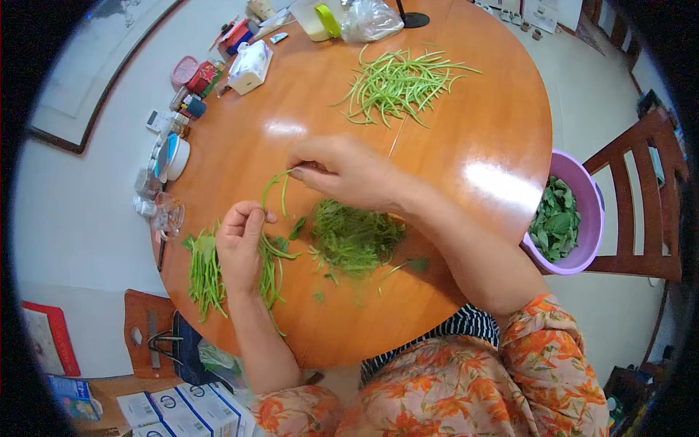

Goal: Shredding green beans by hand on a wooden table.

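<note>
My left hand (pixel 243 240) pinches a thin green vegetable stem (pixel 267 188) between thumb and fingers. The stem arches up to my right hand (pixel 347 172), whose thumb and fingertips grip its upper end. A short piece dangles below those fingertips. Partly behind my left forearm lies a bundle of leafy green stems (pixel 206 276). Beneath my right wrist sits a blurry heap of fine green strands and scraps (pixel 355 237), its far side covered by the hand. Farther back, a loose pile of leafless stems (pixel 401 84) is spread on the round wooden table (pixel 491 125).
At the right edge, a purple bucket (pixel 591 229) holds green leaves (pixel 557 221), beside a wooden chair (pixel 650 202). A tissue pack (pixel 250 66), a lidded bowl (pixel 177 157) and a glass cup (pixel 169 214) line the left rim. A plastic bag (pixel 371 22) is at the back.
</note>
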